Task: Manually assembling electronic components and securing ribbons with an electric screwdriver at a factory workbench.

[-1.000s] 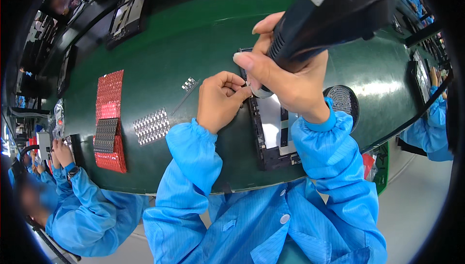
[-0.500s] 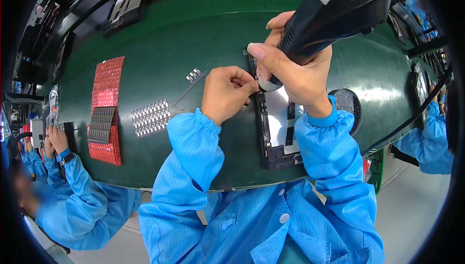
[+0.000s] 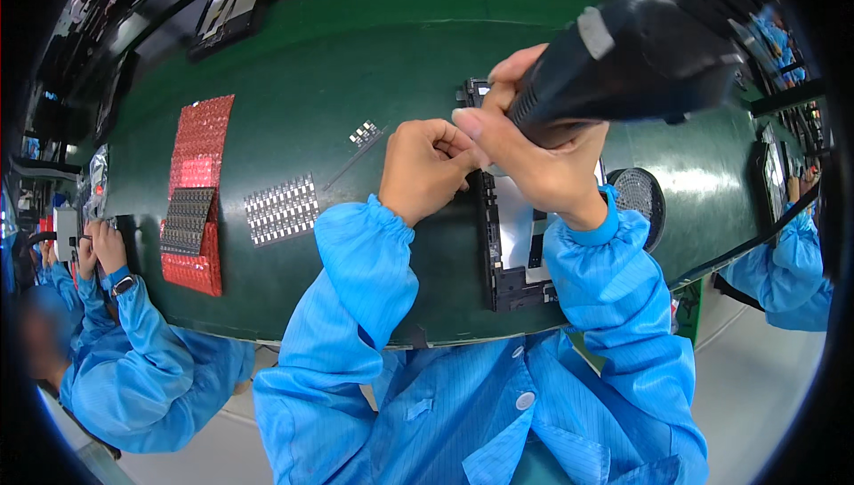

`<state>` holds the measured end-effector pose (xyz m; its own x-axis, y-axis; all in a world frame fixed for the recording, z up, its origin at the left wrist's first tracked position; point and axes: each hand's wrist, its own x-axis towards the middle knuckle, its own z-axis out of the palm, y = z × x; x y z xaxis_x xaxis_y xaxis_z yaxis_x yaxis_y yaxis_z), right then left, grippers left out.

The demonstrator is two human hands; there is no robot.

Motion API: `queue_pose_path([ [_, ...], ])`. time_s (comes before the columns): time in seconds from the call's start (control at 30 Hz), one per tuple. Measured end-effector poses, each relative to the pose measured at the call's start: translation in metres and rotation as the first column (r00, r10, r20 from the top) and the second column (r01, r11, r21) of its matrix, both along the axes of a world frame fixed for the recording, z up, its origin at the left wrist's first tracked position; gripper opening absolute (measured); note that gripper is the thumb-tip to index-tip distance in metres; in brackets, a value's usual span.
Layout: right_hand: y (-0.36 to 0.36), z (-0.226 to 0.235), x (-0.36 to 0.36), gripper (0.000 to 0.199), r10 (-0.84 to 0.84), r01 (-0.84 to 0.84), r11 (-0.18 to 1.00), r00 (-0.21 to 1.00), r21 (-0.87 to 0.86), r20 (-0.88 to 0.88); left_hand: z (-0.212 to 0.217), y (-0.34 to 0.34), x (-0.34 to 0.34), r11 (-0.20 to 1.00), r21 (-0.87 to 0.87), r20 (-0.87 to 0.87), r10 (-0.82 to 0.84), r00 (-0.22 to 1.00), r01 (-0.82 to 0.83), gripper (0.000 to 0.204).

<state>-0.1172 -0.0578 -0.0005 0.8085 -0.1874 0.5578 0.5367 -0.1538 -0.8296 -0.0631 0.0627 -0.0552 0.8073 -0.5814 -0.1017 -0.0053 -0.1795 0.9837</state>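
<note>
At the far left of the green work table [image 3: 356, 58], a co-worker's hands [image 3: 96, 249] in blue sleeves are seen at the table's edge. To their right, a red textured sheet [image 3: 200, 156] is laid flat on the table, with a dark ribbed strip [image 3: 187, 221] resting on its lower part. Just right of that sheet, a grid of small silvery parts [image 3: 281, 209] is laid out, and a smaller cluster of silvery parts [image 3: 364, 134] sits above it, further onto the table. The left hand [image 3: 425, 168] is curled with fingertips pinched together at the left edge of the black rectangular frame with a pale panel [image 3: 509, 236]; what is pinched cannot be told. The right hand [image 3: 534, 158] is wrapped firmly around a black handheld power screwdriver [image 3: 623, 63], held above the frame's upper end. A round black mesh disc [image 3: 640, 200] lies just right of the frame.
</note>
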Motion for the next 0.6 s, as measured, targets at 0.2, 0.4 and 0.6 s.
queue_pose_path([
  [0.2,-0.023,0.023,-0.016,0.041,-0.094,0.095,0.992,0.995,0.079,-0.016,0.002,0.004,0.000,0.993,0.120,-0.158,-0.002,0.987,0.021,0.018],
  [0.4,-0.105,0.027,-0.078,0.042,-0.259,0.229,0.951,0.957,0.208,0.130,0.005,0.001,-0.001,0.993,0.120,-0.233,0.007,0.972,0.021,0.019],
  [0.6,-0.138,-0.005,-0.111,0.033,-0.409,0.366,0.859,0.911,0.359,0.048,0.010,0.003,-0.001,0.980,0.197,-0.175,0.029,0.984,0.006,0.021],
])
